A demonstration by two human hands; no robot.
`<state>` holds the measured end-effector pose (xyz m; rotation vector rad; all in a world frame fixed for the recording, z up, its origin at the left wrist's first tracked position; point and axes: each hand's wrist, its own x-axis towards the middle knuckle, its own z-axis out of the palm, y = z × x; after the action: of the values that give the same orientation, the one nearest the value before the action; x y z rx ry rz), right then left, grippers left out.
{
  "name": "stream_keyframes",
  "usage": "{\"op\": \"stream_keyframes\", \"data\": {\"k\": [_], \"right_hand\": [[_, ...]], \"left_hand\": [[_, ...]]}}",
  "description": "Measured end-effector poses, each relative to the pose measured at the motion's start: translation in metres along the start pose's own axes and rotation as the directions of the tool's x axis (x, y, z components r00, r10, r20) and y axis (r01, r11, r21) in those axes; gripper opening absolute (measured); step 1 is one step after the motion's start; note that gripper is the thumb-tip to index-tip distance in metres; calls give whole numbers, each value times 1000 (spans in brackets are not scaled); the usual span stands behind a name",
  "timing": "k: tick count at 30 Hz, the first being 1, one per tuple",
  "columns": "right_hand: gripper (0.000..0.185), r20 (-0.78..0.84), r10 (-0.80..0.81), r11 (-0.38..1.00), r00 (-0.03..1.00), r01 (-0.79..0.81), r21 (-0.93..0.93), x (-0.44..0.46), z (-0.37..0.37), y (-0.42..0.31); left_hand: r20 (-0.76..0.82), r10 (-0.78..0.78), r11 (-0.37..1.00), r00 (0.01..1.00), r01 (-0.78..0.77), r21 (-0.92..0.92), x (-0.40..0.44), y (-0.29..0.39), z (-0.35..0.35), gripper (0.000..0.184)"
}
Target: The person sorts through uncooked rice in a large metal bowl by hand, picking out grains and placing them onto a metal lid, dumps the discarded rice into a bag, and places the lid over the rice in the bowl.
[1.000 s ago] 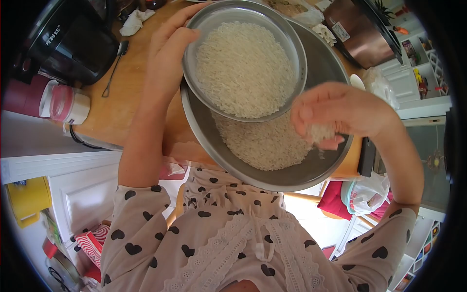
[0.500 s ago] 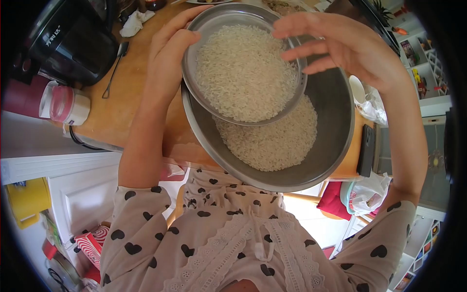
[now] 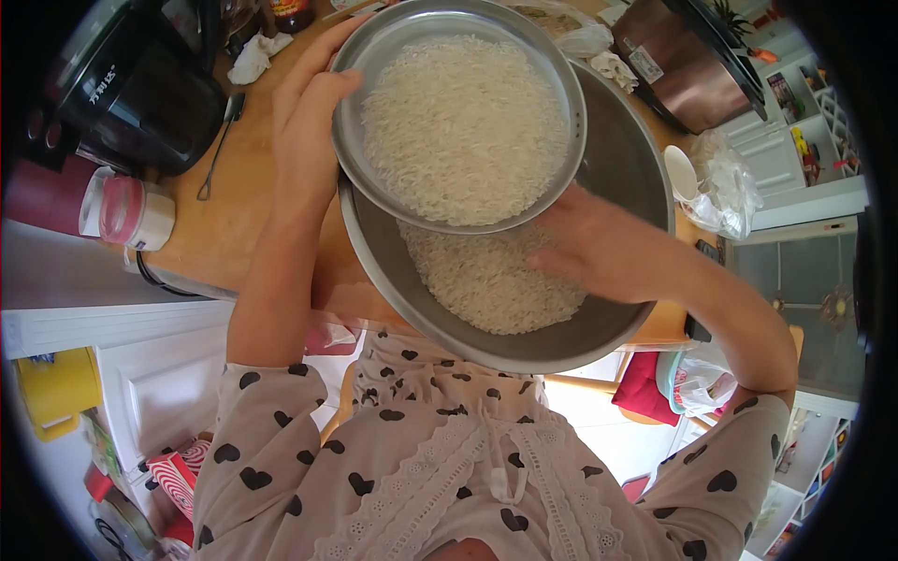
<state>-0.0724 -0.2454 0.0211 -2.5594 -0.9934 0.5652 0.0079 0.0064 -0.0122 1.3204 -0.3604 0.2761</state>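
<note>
Silvery round metal plate (image 3: 440,21) is held in left hand (image 3: 309,122); right hand (image 3: 594,243), grip unclear, seems gathering white rice (image 3: 486,285) inside round grey metal basin (image 3: 627,131); lifting it calls for cupping

Off-white rice (image 3: 468,131), grey bowl (image 3: 629,154), black-heart-print white blouse (image 3: 412,439), perhaps coppery pot (image 3: 687,79)

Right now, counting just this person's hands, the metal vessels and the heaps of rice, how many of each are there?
Hands: 2 (left hand, right hand)
Metal vessels: 2 (shallow dish, large bowl)
Heaps of rice: 2 (upper heap, lower heap)
Total: 6
</note>
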Motion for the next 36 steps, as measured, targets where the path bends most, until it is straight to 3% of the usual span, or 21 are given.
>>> {"op": "stream_keyframes", "data": {"k": [2,5,11,13,15,18,21,30,33,34,36], "right_hand": [[45,72,-12,993,997,3,116,7,8,-9],[47,108,-189,937,976,146,318,11,21,-13],[30,268,-252,895,930,118,430,-9,-16,2],[24,140,-37,914,990,-24,406,-12,-24,9],[24,5,132,987,991,-132,89,-16,-19,26],[31,44,375,927,926,-374,-23,-16,-8,28],[36,200,447,887,872,-460,25,-10,-8,0],[42,151,78,936,985,-125,330,8,24,-40],[36,311,-5,841,950,-164,516,23,23,-28],[33,397,88,679,914,-346,647,23,22,-28],[28,595,190,224,781,-625,748,22,16,-29]], "left_hand": [[28,30,1000,999,-30,-9,0,1,1,43],[51,40,999,998,-41,15,2,0,-1,44],[56,41,995,998,-46,87,1,-4,-6,46],[47,39,985,998,-46,166,2,-3,-6,54],[43,44,985,998,-51,164,1,-3,-5,54],[47,45,988,998,-52,149,3,-6,-6,54],[51,47,980,998,-56,191,2,-4,-6,55],[16,24,975,1000,-27,222,1,-2,-5,55],[38,35,980,999,-41,196,2,-3,-5,54],[46,39,982,998,-47,185,2,-3,-5,54],[33,20,992,999,-23,121,1,-2,-2,53]]}}
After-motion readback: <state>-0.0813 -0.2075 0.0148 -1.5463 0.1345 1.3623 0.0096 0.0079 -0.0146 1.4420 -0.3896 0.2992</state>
